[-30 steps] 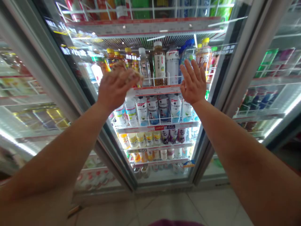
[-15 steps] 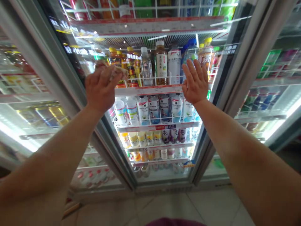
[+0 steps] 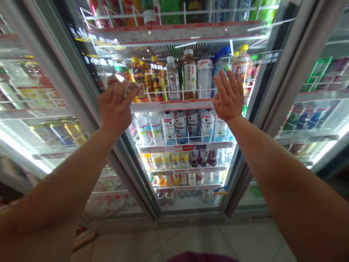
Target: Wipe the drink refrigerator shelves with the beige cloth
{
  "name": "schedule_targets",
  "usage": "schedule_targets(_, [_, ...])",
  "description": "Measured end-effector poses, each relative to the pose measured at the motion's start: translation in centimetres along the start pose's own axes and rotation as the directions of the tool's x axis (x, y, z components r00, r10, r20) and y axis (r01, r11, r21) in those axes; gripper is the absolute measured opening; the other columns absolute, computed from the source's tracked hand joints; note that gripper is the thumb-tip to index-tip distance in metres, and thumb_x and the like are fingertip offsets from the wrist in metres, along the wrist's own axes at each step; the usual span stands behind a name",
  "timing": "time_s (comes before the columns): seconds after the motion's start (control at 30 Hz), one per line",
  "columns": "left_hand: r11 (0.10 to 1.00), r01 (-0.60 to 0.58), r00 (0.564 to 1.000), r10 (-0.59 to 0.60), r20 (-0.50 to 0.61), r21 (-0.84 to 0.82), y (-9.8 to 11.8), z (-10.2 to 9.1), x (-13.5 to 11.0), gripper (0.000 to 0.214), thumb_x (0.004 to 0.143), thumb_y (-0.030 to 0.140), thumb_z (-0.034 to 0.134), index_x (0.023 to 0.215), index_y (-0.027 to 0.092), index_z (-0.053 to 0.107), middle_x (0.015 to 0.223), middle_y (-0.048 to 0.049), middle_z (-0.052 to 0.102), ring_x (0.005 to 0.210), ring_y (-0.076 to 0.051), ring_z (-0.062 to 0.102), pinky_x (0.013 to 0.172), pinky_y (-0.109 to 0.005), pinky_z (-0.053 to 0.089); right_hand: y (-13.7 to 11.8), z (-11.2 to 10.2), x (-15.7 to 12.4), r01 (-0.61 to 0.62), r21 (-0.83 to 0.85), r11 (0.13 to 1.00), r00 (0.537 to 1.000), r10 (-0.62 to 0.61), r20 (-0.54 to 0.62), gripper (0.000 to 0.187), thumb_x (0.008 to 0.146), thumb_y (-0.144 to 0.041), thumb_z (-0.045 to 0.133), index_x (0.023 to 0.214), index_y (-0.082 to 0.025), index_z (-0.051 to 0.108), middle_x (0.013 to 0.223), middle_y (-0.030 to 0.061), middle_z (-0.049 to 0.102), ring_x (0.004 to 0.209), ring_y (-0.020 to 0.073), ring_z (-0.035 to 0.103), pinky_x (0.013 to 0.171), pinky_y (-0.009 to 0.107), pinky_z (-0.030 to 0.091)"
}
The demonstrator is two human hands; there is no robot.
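Observation:
My left hand (image 3: 115, 109) presses a crumpled, patterned cloth (image 3: 130, 88) on the upper left of a glass door (image 3: 174, 202), with the fingers bent over it. My right hand (image 3: 229, 97) lies flat against the same glass farther right, fingers stretched out and nothing in it. Behind the glass, between my hands, stand drink bottles, among them a brown tea bottle (image 3: 190, 76) with a white cap and a clear bottle (image 3: 172, 80). My left palm and part of the cloth are hidden.
A metal door frame (image 3: 275, 98) runs down the right side, another (image 3: 73, 78) down the left. More lit shelves of drinks show behind the neighbouring doors. Wire-fronted shelves (image 3: 188, 147) hold several rows of bottles. Below lies a tiled floor (image 3: 196, 238).
The view has shifted slightly, so the cooler sits a little to the right. Against the glass, my left hand with the cloth has moved slightly left; my right hand stays flat.

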State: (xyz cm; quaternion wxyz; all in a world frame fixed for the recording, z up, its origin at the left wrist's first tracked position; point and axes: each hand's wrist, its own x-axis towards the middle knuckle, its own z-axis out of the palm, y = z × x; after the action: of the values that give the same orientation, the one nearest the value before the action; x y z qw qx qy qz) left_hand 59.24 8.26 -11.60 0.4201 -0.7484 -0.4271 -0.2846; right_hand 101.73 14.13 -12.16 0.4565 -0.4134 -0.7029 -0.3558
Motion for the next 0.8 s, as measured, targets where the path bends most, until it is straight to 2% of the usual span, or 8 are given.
schedule_targets(0.07, [0.996,0.073,0.994,-0.069,-0.081,0.052,0.5,0.2,-0.3,0.060,0.110,0.043,0.021,0.151,0.006,0.043,0.164,-0.0113,0.034,0.157,-0.031,-0.003,0.111,-0.068,0.022,0.0,-0.1,0.0,-0.007,0.002,1.000,1.000,0.007,0.013,0.061,0.100,-0.026,0.035,0.160,-0.025,0.036,0.167,0.0017,0.030,0.159,0.0257,0.017,0.133,0.056,0.016])
schedule_targets(0.13, [0.991,0.074,0.991,-0.061,-0.120,0.111,1.8,1.2,-2.3,0.051,0.110,0.038,0.029,0.148,0.012,0.050,0.163,-0.0104,0.037,0.157,-0.029,0.013,0.111,-0.062,0.032,0.0,-0.1,0.0,-0.008,0.004,1.000,1.000,0.008,0.016,0.061,0.100,-0.027,0.035,0.161,-0.025,0.035,0.167,0.0015,0.029,0.159,0.0256,0.017,0.133,0.056,0.016])
schedule_targets(0.3, [0.954,-0.287,0.957,0.281,0.076,0.085,2.8,2.4,-6.9,0.045,0.103,0.018,0.045,0.141,0.038,0.058,0.144,0.0068,0.061,0.141,-0.021,0.049,0.113,-0.045,0.041,0.0,0.2,0.0,0.008,0.001,1.000,1.000,-0.008,-0.011,0.061,0.099,-0.026,0.035,0.160,-0.024,0.035,0.167,0.0012,0.028,0.159,0.0247,0.017,0.132,0.056,0.017])
schedule_targets(0.37, [0.974,-0.219,0.974,0.215,0.066,0.056,1.6,1.2,-5.5,0.045,0.103,0.023,0.043,0.145,0.036,0.054,0.149,0.0080,0.055,0.142,-0.023,0.046,0.116,-0.048,0.037,0.0,0.2,0.0,0.007,0.013,1.000,1.000,-0.007,-0.015,0.061,0.098,-0.026,0.035,0.160,-0.024,0.037,0.167,0.0008,0.029,0.159,0.0245,0.019,0.132,0.057,0.017])
schedule_targets(0.43, [1.000,-0.014,1.000,0.014,-0.016,0.014,0.4,-0.3,-2.8,0.050,0.102,0.037,0.043,0.151,0.030,0.049,0.159,0.0069,0.044,0.147,-0.032,0.036,0.117,-0.058,0.030,0.0,0.1,0.0,-0.004,0.030,1.000,1.000,0.005,-0.013,0.062,0.098,-0.026,0.035,0.159,-0.025,0.037,0.166,0.0001,0.031,0.158,0.0246,0.021,0.131,0.059,0.017])
schedule_targets(0.53, [0.984,0.162,0.973,-0.172,-0.156,-0.071,0.2,-1.3,0.2,0.072,0.094,0.055,0.047,0.159,0.025,0.037,0.165,0.0062,0.034,0.151,-0.039,0.021,0.117,-0.065,0.016,-0.1,-0.1,0.1,-0.018,0.038,0.999,1.000,0.018,0.000,0.062,0.098,-0.025,0.035,0.159,-0.027,0.037,0.166,-0.0010,0.032,0.158,0.0242,0.021,0.131,0.059,0.017])
schedule_targets(0.63, [0.993,0.111,0.976,-0.114,-0.188,-0.028,2.0,-0.4,-0.2,0.067,0.097,0.044,0.047,0.159,0.020,0.035,0.168,0.0006,0.027,0.154,-0.036,0.016,0.113,-0.063,0.019,-0.1,-0.1,0.1,-0.018,0.044,0.999,1.000,0.018,0.006,0.061,0.098,-0.025,0.035,0.160,-0.026,0.037,0.166,0.0004,0.032,0.159,0.0246,0.020,0.132,0.058,0.017])
schedule_targets(0.8, [0.990,-0.084,0.992,0.093,-0.079,0.115,2.5,0.2,0.1,0.050,0.106,0.023,0.037,0.154,0.037,0.045,0.165,0.0087,0.031,0.148,-0.025,0.036,0.112,-0.052,0.036,0.1,0.3,0.0,0.014,0.039,0.999,1.000,-0.014,-0.017,0.061,0.098,-0.025,0.035,0.160,-0.023,0.037,0.166,0.0034,0.032,0.159,0.0260,0.019,0.131,0.059,0.017])
